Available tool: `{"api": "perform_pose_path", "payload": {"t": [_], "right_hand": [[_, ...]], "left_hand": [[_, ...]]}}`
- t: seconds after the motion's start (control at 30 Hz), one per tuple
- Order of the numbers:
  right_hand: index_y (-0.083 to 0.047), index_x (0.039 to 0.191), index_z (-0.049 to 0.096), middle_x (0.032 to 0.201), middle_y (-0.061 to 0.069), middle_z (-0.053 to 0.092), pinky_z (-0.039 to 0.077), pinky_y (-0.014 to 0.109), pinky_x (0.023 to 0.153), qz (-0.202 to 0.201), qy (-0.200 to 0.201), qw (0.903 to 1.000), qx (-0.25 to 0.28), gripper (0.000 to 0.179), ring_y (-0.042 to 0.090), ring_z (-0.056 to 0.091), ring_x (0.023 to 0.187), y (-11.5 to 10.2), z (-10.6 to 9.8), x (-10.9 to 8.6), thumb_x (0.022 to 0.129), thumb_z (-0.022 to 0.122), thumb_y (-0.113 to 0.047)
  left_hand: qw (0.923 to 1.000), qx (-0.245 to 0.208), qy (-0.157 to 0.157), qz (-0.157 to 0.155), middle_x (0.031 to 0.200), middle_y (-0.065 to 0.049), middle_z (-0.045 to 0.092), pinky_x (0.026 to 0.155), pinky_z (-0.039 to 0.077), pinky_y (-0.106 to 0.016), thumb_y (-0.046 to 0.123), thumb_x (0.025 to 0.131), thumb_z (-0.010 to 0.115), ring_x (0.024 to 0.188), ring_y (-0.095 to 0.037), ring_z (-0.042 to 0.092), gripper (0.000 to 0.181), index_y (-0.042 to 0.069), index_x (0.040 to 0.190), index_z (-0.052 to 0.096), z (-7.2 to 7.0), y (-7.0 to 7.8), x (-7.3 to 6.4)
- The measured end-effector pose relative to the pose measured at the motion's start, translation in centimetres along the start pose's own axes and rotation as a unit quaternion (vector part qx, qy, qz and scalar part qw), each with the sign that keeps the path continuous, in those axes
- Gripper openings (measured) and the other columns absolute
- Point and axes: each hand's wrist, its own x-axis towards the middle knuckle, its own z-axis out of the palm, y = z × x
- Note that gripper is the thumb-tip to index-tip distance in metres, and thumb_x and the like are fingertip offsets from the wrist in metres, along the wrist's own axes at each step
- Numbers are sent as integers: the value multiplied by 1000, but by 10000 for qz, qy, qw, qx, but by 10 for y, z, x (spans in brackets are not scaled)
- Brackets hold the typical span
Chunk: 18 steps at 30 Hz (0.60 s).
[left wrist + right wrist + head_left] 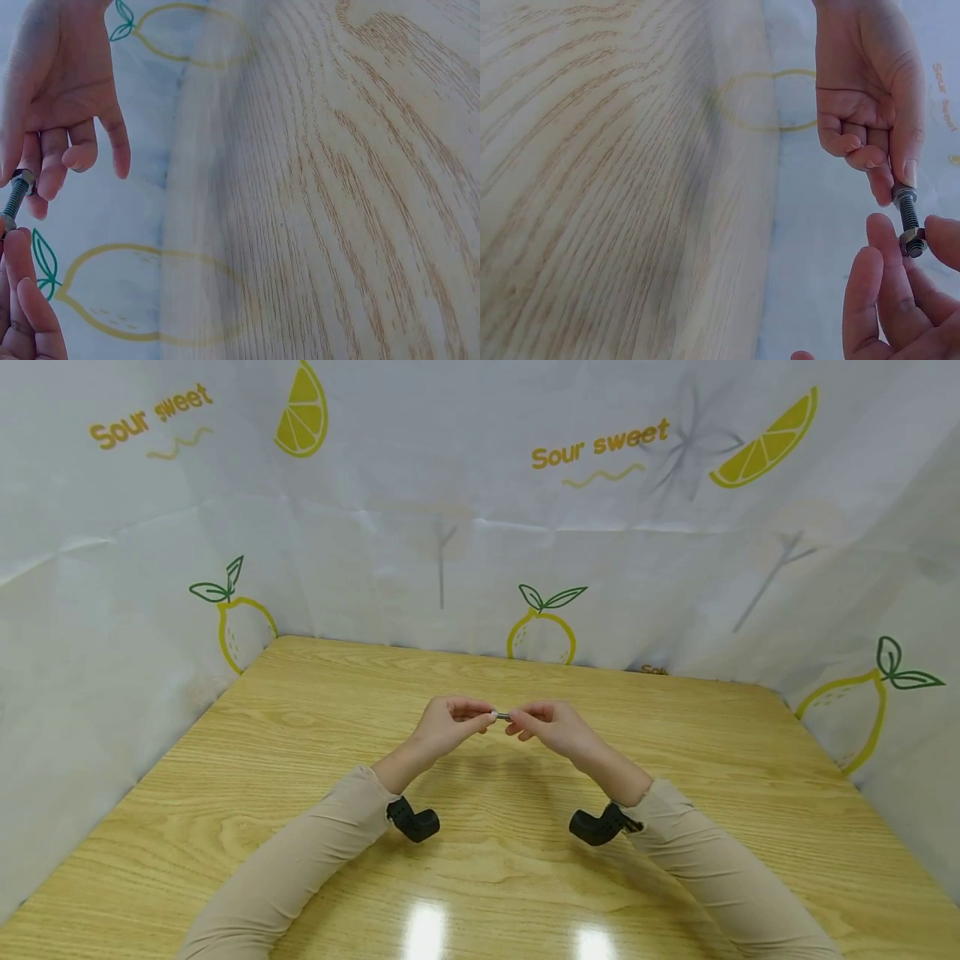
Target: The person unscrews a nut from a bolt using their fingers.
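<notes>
A threaded metal bolt (503,716) spans the gap between the two hands, held above the wooden table. My right hand (553,724) pinches its head end between thumb and index finger, as the right wrist view shows. Around the shank's other end sits a hex nut (912,241), with a little thread poking out past it. My left hand (447,725) has thumb and fingertips on this nut. In the left wrist view the bolt's thread (14,201) shows between both hands, partly cut off by the frame's edge.
The wood-grain table (495,877) extends beneath both forearms. A white cloth (420,560) printed with lemons hangs round its back and sides. Black wrist mounts (414,821) hang below the sleeves.
</notes>
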Motion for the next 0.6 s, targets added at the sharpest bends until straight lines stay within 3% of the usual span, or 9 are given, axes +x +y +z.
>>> {"api": "perform_pose_path", "payload": {"t": [0.13, 0.37, 0.6], "right_hand": [[-3, 121, 59, 115, 17, 65, 42, 53, 99, -100, 196, 9997, 63, 38, 32, 59, 106, 1, 2, 1, 95, 55, -30], [-2, 118, 59, 118, 17, 60, 48, 49, 93, -304, 320, 9986, 281, 33, 23, 61, 100, 2, 2, 1, 89, 64, -18], [-4, 125, 56, 114, 18, 65, 41, 55, 100, -138, 59, 9998, 143, 43, 32, 60, 103, 0, 0, 0, 94, 55, -34]], "left_hand": [[10000, -3, 12, 0, 105, -18, 69, 90, 50, -46, 19, 89, 64, 81, -11, 65, 26, 5, 111, 67, 0, -1, 0], [10000, -55, -40, 56, 108, -24, 66, 90, 50, -46, 19, 90, 63, 90, -25, 66, 27, 4, 111, 67, 0, -1, -1], [10000, -19, 2, 50, 106, -17, 68, 92, 50, -46, 20, 90, 64, 86, -17, 66, 26, 5, 111, 67, 0, -1, -1]]}}
